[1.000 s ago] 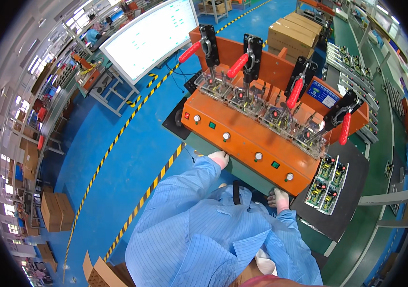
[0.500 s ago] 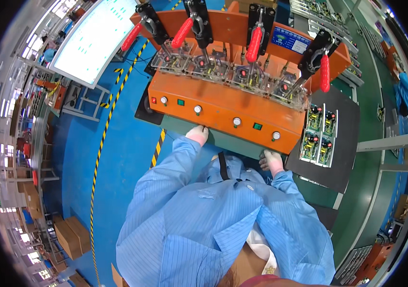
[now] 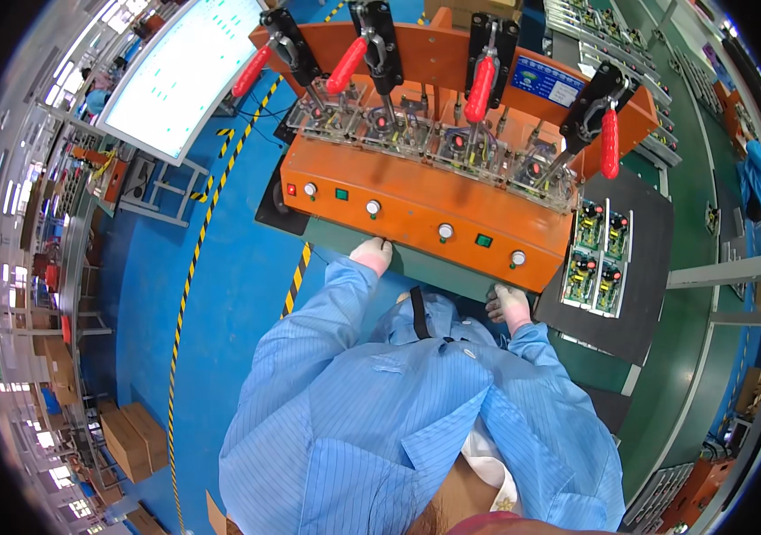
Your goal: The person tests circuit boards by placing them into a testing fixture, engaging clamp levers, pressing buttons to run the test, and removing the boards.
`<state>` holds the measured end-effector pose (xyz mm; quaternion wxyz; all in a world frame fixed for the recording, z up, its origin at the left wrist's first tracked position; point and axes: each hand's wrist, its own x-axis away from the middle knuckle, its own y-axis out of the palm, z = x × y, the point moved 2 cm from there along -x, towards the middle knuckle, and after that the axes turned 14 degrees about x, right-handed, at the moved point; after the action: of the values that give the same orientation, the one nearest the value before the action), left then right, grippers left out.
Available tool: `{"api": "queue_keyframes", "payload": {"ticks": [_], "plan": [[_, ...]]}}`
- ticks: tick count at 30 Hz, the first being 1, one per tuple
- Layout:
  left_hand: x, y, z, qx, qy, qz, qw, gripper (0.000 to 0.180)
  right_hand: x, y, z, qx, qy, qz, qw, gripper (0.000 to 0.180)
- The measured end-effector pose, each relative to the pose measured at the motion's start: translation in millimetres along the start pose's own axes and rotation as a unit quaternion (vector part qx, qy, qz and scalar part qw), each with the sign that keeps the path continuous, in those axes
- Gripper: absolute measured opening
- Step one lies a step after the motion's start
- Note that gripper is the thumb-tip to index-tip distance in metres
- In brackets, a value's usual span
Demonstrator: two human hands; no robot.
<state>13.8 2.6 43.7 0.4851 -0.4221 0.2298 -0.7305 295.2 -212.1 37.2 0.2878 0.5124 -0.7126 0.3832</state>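
Observation:
I stand at an orange test fixture (image 3: 425,209) with several red-handled toggle clamps (image 3: 480,89) over clear holders with circuit boards. My left hand (image 3: 372,255), in a pale glove, rests at the green bench edge just below the fixture's front panel, near a white knob. My right hand (image 3: 509,305), also gloved, rests at the bench edge below the panel's right end. Neither hand holds anything. Both arms are in blue striped sleeves.
Green circuit boards (image 3: 599,254) lie on a black mat (image 3: 648,267) to the right of the fixture. A large monitor (image 3: 180,76) stands at the left. Yellow-black floor tape (image 3: 198,259) runs over blue floor. Cardboard boxes (image 3: 126,437) sit lower left.
The view has swung so the fixture sits more square and higher in view. Both hands stay at the bench edge below the front panel.

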Motion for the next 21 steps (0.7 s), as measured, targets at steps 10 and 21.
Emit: {"api": "queue_keyframes", "payload": {"ticks": [10, 21], "plan": [[8.6, -6.3, 12.9, -0.009, -0.012, -0.027, 1.000, 0.042, 1.0, 1.9, -2.8, 0.008, 0.013, 0.010, 1.000, 0.041], [4.6, -1.2, 6.6, -0.006, 0.009, 0.005, 1.000, 0.042, -2.1, 1.7, -3.0, 0.015, 0.017, 0.015, 1.000, 0.041]]}}
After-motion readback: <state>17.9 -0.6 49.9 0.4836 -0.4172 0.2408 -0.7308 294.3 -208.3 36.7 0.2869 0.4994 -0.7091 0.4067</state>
